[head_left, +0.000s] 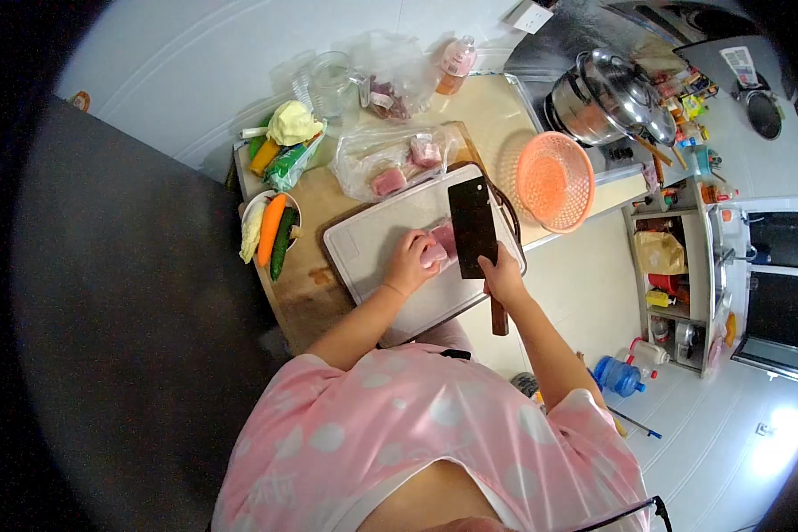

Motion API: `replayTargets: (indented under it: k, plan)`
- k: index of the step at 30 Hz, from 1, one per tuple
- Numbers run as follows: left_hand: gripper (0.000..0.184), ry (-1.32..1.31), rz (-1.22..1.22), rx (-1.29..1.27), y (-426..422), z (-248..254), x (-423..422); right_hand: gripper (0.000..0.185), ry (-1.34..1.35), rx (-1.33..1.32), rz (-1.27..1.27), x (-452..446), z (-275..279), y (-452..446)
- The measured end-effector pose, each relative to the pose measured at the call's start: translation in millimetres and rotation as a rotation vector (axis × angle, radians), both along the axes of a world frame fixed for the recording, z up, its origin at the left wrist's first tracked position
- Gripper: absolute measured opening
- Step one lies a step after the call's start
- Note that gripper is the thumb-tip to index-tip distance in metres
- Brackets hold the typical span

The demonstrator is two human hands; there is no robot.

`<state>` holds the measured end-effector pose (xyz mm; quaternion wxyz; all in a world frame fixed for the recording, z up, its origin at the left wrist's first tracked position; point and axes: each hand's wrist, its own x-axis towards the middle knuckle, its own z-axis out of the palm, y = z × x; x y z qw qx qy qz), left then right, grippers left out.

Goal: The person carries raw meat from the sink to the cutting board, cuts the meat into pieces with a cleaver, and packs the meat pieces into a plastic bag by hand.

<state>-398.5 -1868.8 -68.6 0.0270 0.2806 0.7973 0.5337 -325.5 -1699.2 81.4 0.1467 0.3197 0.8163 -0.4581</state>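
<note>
A piece of raw pink meat (434,256) lies on the white cutting board (363,238). My left hand (410,262) presses on it from the left, its fingers bent around the near end. In my right hand (503,273) is a cleaver (473,226) with a broad dark blade and a wooden handle. The blade is just right of the meat and covers part of it; whether it touches the meat I cannot tell. Behind the board, more meat chunks (388,181) rest on a clear plastic bag (356,151).
An orange colander (554,182) stands right of the board, near a steel pot (598,96). At the left are a bowl with a carrot (271,229) and a cucumber (283,241). A glass jar (332,84) and a pink-labelled bottle (457,65) stand along the wall.
</note>
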Motion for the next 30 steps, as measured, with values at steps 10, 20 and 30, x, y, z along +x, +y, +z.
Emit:
replayTargets:
  k: [10, 20, 30]
  plan:
    - [0.039, 0.04, 0.025, -0.077, -2.7, 11.6, 0.2, 0.024, 0.112, 0.587, 0.561, 16.9, -22.4, -21.7]
    - [0.042, 0.062, 0.033, -0.132, -2.4, 17.6, 0.8, 0.029, -0.159, 0.539, 0.62, 17.1, -8.9, -32.4]
    - [0.044, 0.039, -0.005, -0.152, -7.0, 21.3, -0.5, 0.036, 0.043, 0.523, 0.628, -12.5, -48.4, -23.7]
